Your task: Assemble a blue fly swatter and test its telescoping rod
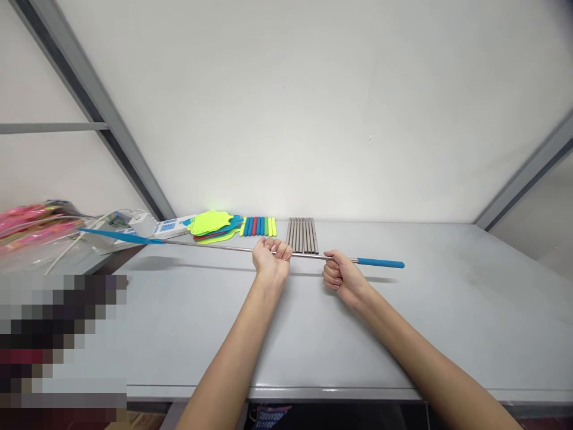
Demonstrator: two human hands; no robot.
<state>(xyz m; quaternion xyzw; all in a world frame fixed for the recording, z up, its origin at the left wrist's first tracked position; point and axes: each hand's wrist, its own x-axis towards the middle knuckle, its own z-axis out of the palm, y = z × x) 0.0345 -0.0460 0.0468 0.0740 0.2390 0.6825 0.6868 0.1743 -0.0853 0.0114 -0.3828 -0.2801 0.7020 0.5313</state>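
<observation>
A long fly swatter (219, 246) with a thin metal rod stretches nearly level above the grey table. Its blue head, seen edge-on, is at the left and its blue handle at the right. My left hand (272, 257) is closed around the middle of the rod, fingers curled over it. Farther right, my right hand (342, 276) grips the rod close to the handle, thumb along the top. Behind my left hand lie a row of metal tubes (303, 234) and a row of coloured handles (258, 226). Left of those is a pile of swatter heads (210, 222), mostly yellow-green.
A white power strip (172, 226) with a plugged-in adapter (142, 223) and cable lies at the back left. Pink items in clear plastic (40, 224) are on the far left. A wall (313, 107) rises behind the table (447, 322). A blurred-out patch covers the lower left.
</observation>
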